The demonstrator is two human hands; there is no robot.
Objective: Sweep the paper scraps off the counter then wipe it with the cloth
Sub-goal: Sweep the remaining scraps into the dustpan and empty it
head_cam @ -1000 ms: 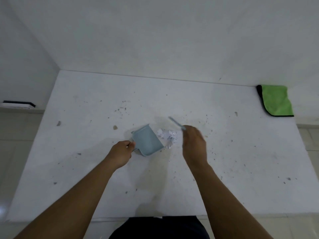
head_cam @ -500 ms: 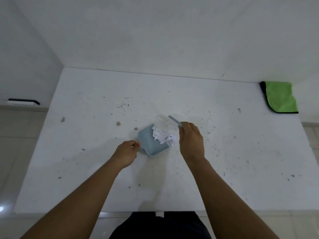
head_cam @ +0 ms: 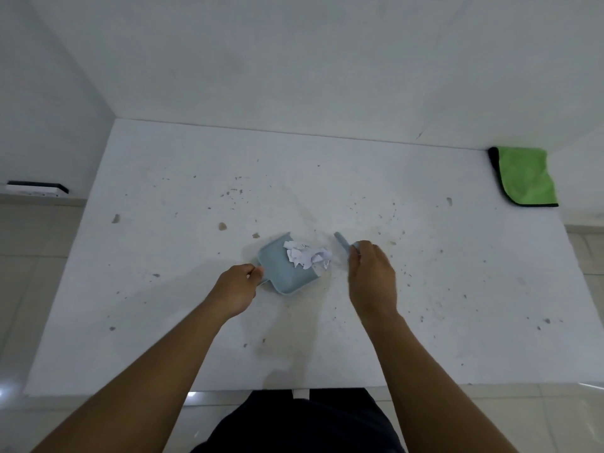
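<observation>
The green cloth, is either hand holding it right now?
No, the green cloth lies untouched at the counter's far right corner, away from both hands.

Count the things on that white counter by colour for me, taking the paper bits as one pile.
Light blue: 2, the dustpan and the brush
White: 1, the paper pile in the dustpan
Green: 1, the cloth
Total: 4
</observation>
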